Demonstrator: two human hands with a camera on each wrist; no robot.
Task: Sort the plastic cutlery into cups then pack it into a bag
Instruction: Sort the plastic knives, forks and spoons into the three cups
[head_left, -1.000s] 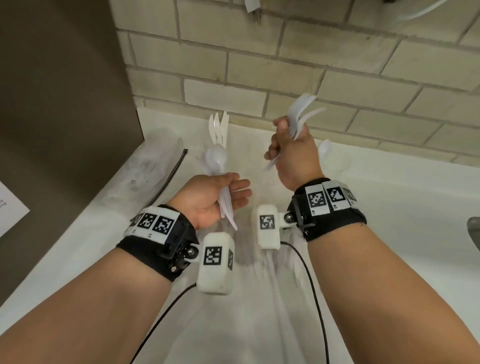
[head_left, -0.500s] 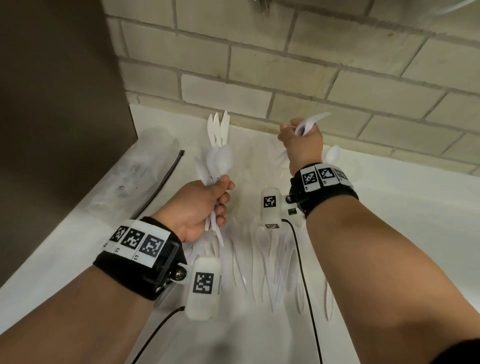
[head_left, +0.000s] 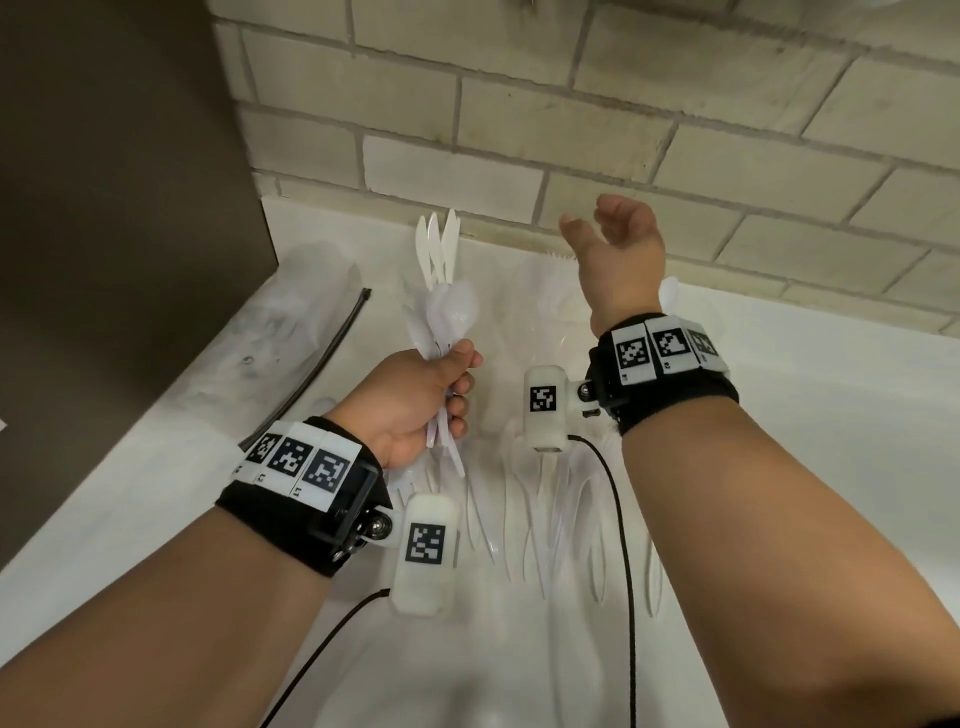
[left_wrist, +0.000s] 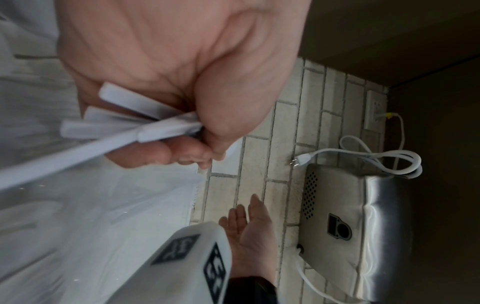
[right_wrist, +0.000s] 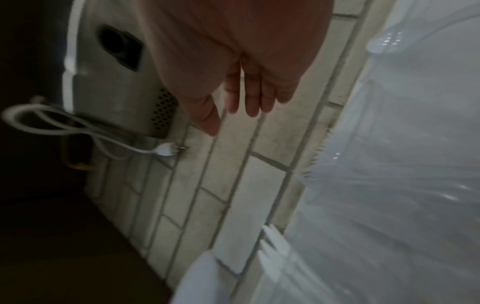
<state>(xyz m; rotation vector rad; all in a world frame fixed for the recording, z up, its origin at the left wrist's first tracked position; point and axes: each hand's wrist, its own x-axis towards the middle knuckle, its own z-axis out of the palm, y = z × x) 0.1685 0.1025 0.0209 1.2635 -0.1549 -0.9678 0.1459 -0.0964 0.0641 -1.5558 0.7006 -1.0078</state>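
From the head view, the left hand is curled round a bundle of white plastic cutlery, spoon bowls up, above the white counter; beyond it, knives stand upright at the far left by the brick wall; the right hand is raised near the wall, fingers loose and holding nothing; more loose cutlery lies on the counter between the forearms; a black strap lies to the left.

From the left wrist, the fingers clamp the white handles; a metal appliance hangs on the wall.

From the right wrist, the right hand's fingers are straight and empty; a white plug dangles by the wall.
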